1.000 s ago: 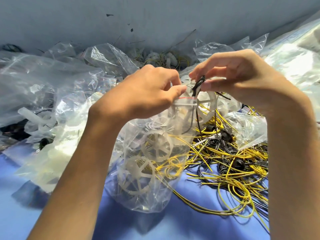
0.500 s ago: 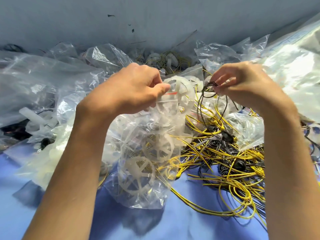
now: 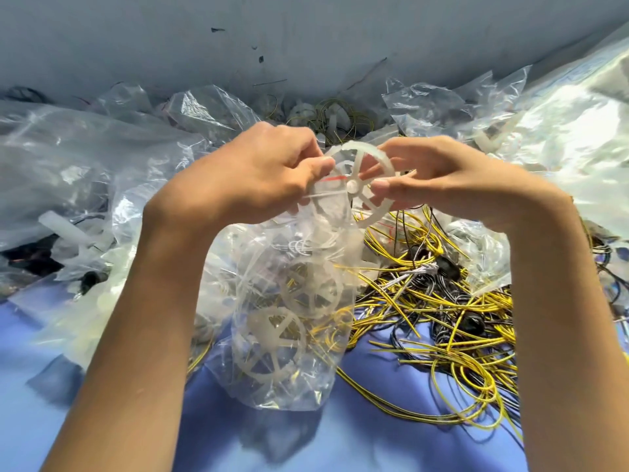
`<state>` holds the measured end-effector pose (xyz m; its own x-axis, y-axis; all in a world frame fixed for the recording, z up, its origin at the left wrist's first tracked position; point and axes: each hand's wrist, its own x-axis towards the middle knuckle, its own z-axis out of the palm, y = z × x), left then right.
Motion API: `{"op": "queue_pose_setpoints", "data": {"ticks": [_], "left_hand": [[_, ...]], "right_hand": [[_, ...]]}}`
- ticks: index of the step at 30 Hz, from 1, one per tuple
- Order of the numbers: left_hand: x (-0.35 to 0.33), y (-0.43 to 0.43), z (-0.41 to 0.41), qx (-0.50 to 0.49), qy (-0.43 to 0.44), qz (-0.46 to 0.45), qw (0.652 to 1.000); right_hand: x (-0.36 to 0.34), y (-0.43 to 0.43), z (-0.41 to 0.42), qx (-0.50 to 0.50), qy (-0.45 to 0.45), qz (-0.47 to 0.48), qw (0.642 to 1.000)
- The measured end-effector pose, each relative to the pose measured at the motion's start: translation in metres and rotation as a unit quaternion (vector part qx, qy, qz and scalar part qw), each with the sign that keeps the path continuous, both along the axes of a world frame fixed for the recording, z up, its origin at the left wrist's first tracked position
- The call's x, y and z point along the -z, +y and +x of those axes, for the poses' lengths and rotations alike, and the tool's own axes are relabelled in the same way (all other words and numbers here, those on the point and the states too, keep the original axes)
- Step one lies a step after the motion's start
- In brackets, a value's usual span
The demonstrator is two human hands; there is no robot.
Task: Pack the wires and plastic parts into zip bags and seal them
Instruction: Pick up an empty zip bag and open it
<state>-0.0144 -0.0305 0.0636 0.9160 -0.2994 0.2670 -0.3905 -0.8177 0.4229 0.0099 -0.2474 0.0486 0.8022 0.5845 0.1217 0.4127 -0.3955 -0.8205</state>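
My left hand (image 3: 262,175) pinches the top edge of a clear zip bag (image 3: 289,386) that hangs down to the blue surface. Inside the bag lie several white spoked plastic wheels (image 3: 311,291) and some yellow wire. My right hand (image 3: 439,178) grips another white spoked wheel (image 3: 360,165) at the bag's mouth, thumb on the front near the hub, fingers behind the rim. The lower part of that wheel sits behind the bag's plastic. A tangle of yellow and black wires (image 3: 442,315) lies to the right, below my right wrist.
Crumpled clear bags (image 3: 68,158) pile up on the left and along the grey wall (image 3: 306,39) at the back. More bags (image 3: 561,131) are heaped at the right. White plastic tubes (image 3: 68,233) lie under the left bags. The blue surface (image 3: 374,444) shows in front.
My right hand had a black wire at the bag's mouth; now it grips a white wheel there. The bag with my left hand has risen a little.
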Motion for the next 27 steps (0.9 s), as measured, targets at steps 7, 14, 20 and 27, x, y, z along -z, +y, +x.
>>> {"op": "queue_pose_setpoints", "data": {"ticks": [7, 14, 20, 27], "left_hand": [[-0.003, 0.002, -0.002, 0.024, 0.040, -0.013, 0.999], [-0.008, 0.014, -0.007, 0.027, 0.083, 0.053, 0.995], [-0.008, 0.007, -0.010, 0.093, 0.036, -0.019, 0.995], [-0.008, 0.003, -0.013, 0.118, -0.001, -0.066, 0.991]], "right_hand": [[-0.001, -0.007, 0.003, 0.060, -0.020, 0.044, 0.997], [-0.005, -0.005, 0.003, 0.141, -0.073, 0.084, 0.984], [-0.013, 0.021, -0.004, 0.178, -0.107, 0.181, 0.961], [-0.014, 0.026, -0.008, 0.120, -0.037, 0.127, 0.984]]}}
